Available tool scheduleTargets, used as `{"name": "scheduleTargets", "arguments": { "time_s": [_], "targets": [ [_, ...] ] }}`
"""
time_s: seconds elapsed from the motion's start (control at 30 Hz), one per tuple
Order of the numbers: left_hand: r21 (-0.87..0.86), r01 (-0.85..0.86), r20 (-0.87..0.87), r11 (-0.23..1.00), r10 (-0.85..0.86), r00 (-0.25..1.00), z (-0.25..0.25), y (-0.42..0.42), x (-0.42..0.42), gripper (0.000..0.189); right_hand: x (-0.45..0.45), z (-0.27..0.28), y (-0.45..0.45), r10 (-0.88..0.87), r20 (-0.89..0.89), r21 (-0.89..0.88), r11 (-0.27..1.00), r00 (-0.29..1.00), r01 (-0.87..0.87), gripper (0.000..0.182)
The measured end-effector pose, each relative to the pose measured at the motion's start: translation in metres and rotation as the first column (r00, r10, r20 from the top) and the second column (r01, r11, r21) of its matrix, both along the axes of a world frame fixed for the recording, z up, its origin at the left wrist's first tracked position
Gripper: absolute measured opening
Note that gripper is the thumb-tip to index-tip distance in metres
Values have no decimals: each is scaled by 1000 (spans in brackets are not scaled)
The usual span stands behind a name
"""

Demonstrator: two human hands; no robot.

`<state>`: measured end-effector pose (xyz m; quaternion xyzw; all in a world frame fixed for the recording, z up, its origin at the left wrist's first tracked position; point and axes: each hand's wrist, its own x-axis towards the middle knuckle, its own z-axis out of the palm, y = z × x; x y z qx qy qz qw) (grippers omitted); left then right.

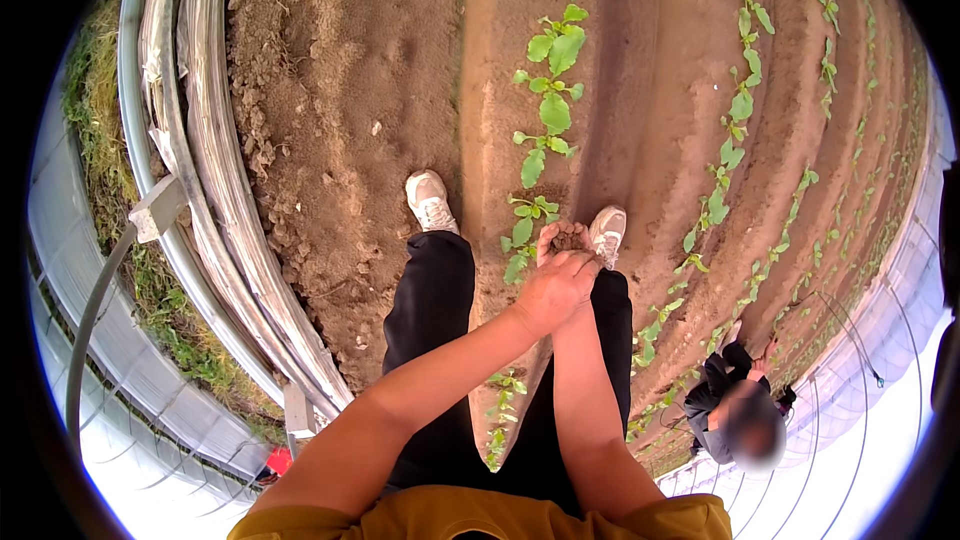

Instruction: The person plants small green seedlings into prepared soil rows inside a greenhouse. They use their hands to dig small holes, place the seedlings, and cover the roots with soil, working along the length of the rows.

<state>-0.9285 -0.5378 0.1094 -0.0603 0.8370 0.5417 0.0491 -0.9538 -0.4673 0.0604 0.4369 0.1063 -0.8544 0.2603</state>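
Note:
Both my hands meet above the row of leafy green seedlings (pixel 555 112), close to my right shoe. My right hand (pixel 553 231) is turned up with curled fingers around a dark clump of soil (pixel 568 241). Across its palm and wrist lies my left hand (pixel 559 281), back upward; its fingertips and anything under them are hidden. Just left of the hands, a seedling (pixel 523 230) touches or nearly touches the curled fingers. Beneath and around the plants is brown, ridged soil (pixel 345 90).
My shoes (pixel 432 202) straddle the planted ridge. More seedling rows (pixel 739 105) run along the right. A person (pixel 724 405) crouches at the lower right. Along the left lie a metal rail (pixel 135 90), rolled plastic sheeting (pixel 217 127) and a block (pixel 158 208) on a curved pipe.

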Motion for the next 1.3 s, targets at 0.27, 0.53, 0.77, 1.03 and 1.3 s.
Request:
{"name": "scheduleTargets", "arguments": {
  "time_s": [0.27, 0.53, 0.77, 1.03, 1.3],
  "targets": [
    [-156, -139, 99, 978, 155, 983, -39, 14, -49, 33, -57, -88, 55, 119, 39, 91, 988, 992, -122, 21],
    [-503, -342, 623, 794, 607, 493, -249, -2, -54, 41, -126, -169, 121, 337, 173, 156, 918, 925, -364, 20],
    [-116, -671, 856, 732, 416, 306, -253, -27, -51, 31, -146, -209, 98, 379, 129, 342, 851, 917, -399, 15],
    [-27, -607, 854, 795, 334, 399, -251, -52, -42, 26, -119, -201, 19, 840, 216, 785, 153, 497, -601, 20],
    [31, -622, 861, 783, 295, 414, -258, -53, -30, 25, -111, -206, 31, 970, 237, 965, -241, -48, -103, 25]
  ]
}}
